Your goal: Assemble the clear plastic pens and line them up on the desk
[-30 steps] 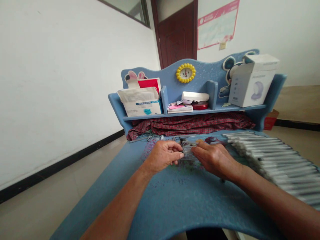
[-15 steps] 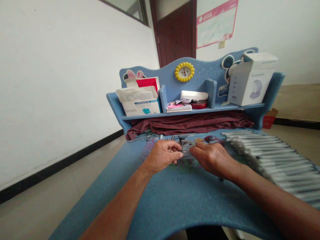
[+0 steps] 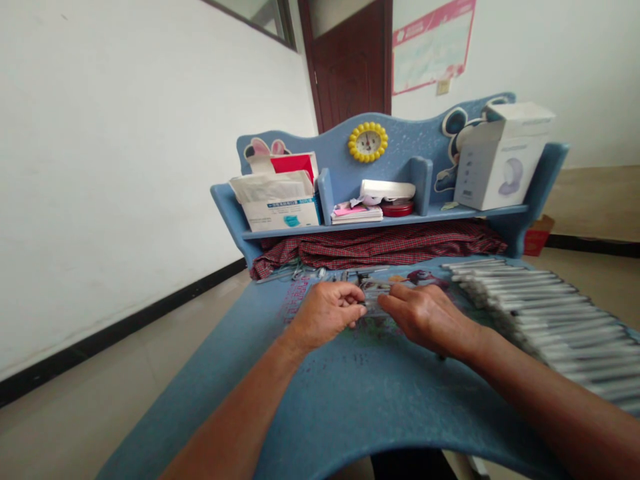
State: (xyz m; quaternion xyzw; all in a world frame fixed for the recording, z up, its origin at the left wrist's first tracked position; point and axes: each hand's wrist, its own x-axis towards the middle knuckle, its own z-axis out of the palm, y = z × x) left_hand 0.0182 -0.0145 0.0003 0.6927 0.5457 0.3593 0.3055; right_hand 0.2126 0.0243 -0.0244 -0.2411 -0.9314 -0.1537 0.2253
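My left hand (image 3: 327, 308) is over the middle of the blue desk (image 3: 345, 407), thumb and fingers pinched together. A small dark tip shows at its fingertips, but I cannot make out what it belongs to. Just to its right, my right hand (image 3: 425, 315) is closed, knuckles up, its fingertips hidden from view. Between the two hands lie thin, clear and greyish pieces (image 3: 376, 293), too blurred to name. Beyond them, several slender rods and small parts (image 3: 320, 273) are scattered along the back of the desk.
Many pen-like pale sticks (image 3: 545, 313) lie in rows at the right. A red checked cloth (image 3: 400, 247) is bunched under the shelf (image 3: 295, 232), which carries a mask box (image 3: 285, 212), papers (image 3: 357, 215), a red round tin (image 3: 397, 209) and a white carton (image 3: 503, 160).
Both hands stay almost where they were, with only a slight shift of the fingers. The whole view has moved a little.
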